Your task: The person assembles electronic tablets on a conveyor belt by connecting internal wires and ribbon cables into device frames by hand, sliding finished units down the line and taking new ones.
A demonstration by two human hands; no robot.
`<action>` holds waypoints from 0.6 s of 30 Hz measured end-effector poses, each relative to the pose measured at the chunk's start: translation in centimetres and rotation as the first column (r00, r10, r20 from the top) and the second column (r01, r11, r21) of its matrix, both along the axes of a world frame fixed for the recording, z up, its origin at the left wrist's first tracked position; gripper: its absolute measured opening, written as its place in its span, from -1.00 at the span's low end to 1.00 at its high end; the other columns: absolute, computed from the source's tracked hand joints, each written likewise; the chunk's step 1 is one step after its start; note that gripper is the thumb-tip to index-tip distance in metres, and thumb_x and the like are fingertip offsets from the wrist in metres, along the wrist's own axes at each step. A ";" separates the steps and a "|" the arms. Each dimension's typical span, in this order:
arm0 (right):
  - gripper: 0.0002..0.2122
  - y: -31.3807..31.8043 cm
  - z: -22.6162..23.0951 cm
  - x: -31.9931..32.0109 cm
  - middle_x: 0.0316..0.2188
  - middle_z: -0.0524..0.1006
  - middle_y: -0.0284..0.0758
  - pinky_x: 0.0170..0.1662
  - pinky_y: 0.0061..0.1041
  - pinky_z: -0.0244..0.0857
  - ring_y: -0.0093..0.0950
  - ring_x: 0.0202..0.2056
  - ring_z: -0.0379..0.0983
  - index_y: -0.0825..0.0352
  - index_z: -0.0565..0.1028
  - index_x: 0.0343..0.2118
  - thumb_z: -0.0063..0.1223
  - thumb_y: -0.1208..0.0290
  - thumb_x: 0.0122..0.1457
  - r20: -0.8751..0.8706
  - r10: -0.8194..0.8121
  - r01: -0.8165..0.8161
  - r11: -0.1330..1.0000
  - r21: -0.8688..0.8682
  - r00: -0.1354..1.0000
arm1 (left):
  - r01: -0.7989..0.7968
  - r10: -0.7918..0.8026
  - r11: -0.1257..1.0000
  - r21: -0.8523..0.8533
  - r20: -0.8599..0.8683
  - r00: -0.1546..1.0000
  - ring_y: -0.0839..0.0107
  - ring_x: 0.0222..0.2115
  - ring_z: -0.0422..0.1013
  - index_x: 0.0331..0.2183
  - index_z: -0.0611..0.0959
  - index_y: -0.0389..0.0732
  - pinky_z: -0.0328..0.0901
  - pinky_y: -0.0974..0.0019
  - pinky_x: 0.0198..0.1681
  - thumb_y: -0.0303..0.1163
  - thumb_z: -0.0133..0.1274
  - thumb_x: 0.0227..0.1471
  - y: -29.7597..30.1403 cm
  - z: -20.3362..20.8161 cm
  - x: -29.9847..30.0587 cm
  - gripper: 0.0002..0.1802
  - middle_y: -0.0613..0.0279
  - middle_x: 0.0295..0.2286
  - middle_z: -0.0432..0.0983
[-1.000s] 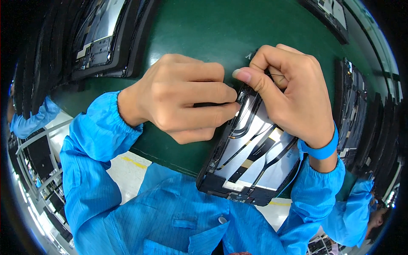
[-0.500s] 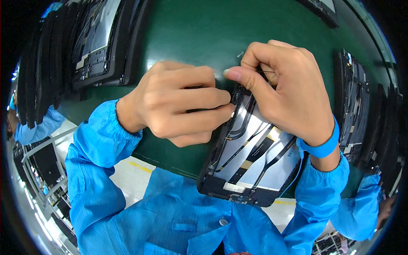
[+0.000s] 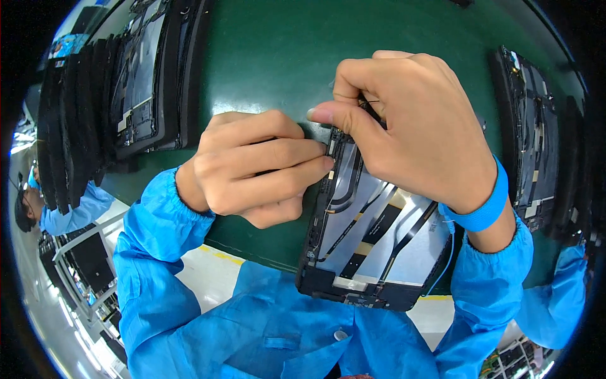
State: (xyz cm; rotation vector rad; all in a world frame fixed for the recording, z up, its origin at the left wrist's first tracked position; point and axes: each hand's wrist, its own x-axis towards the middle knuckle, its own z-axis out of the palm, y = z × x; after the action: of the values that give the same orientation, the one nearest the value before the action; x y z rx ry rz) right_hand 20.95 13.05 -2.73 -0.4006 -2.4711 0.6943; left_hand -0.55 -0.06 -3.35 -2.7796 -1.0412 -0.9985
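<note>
An opened tablet (image 3: pixel 410 262) with a black frame, silver plates and dark flat cables lies in front of me, its near end at the table's front edge. My left hand (image 3: pixel 255 170) is closed at the tablet's upper left edge, bent fingertips pressed against the frame; its thumb is hidden. Over the tablet's far end is my right hand (image 3: pixel 420 126), its fingers curled in and its thumb extended toward the left. A thin dark strand shows beside those curled fingers, but what they pinch is hidden. A blue band (image 3: pixel 483 208) with a cord circles my right wrist.
On the left, several similar opened devices (image 3: pixel 142 82) stand in a row with black foam pieces (image 3: pixel 66 139). More opened devices (image 3: pixel 535 139) are at the right on the green table (image 3: pixel 265 50). People in blue sleeves (image 3: pixel 555 297) sit on both sides.
The whole view has shifted slightly. Both hands keep nearly the same place on the tablet, with the right hand appearing a little further left and the far-end dark strand more visible.
</note>
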 end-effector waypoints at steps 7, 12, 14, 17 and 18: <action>-0.69 0.0 -0.3 0.0 -0.68 0.37 -0.21 -0.46 -0.20 0.10 -0.20 -0.58 0.32 0.33 0.53 -0.56 0.43 0.32 0.20 -0.046 0.003 -0.003 1.000 -0.008 0.999 | -0.007 0.007 1.000 0.000 0.038 0.999 0.18 -0.43 0.64 -0.29 0.85 -0.33 0.54 0.28 -0.47 -0.50 0.18 -0.21 0.0 -0.1 0.3 -0.65 0.04 -0.39 0.74; -0.67 -0.1 -0.6 -0.1 -0.66 0.43 -0.19 -0.46 -0.18 0.15 -0.14 -0.56 0.38 0.33 0.50 -0.58 0.42 0.31 0.19 -0.069 -0.009 0.011 0.999 0.031 0.998 | 0.002 -0.002 1.000 0.002 0.014 1.000 0.14 -0.42 0.65 -0.29 0.84 -0.36 0.56 0.26 -0.41 -0.52 0.19 -0.20 0.0 0.0 0.4 -0.67 0.01 -0.39 0.74; -0.67 -0.1 -0.5 0.0 -0.66 0.43 -0.18 -0.45 -0.18 0.16 -0.13 -0.56 0.39 0.34 0.50 -0.59 0.42 0.32 0.19 -0.046 -0.012 0.013 1.000 0.020 0.999 | 0.018 -0.018 1.000 0.010 0.011 1.000 0.13 -0.42 0.65 -0.29 0.84 -0.37 0.57 0.25 -0.39 -0.53 0.20 -0.18 0.3 0.0 0.3 -0.68 0.01 -0.39 0.73; -0.67 -0.1 -0.5 0.0 -0.66 0.44 -0.17 -0.45 -0.17 0.18 -0.11 -0.56 0.39 0.35 0.50 -0.59 0.42 0.32 0.19 -0.030 -0.015 0.016 1.000 0.021 0.999 | 0.038 -0.039 0.998 0.059 0.013 0.999 0.18 -0.44 0.58 -0.33 0.78 -0.36 0.53 0.29 -0.43 -0.52 0.29 -0.26 0.6 -0.2 0.3 -0.70 0.07 -0.39 0.67; -0.67 -0.1 -0.5 0.0 -0.66 0.44 -0.16 -0.44 -0.17 0.18 -0.10 -0.57 0.39 0.35 0.50 -0.59 0.42 0.32 0.19 -0.035 -0.016 0.017 0.999 0.032 0.999 | 0.051 -0.051 0.996 0.067 0.003 0.999 0.18 -0.43 0.58 -0.32 0.78 -0.36 0.53 0.28 -0.42 -0.53 0.30 -0.25 0.7 -0.2 0.3 -0.70 0.06 -0.39 0.67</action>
State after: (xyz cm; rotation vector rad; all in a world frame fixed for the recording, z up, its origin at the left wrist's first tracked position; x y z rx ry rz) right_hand 20.99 12.97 -3.24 -0.3932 -2.4403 0.6485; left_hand -0.23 0.68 -3.52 -2.7640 -0.9239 -1.0260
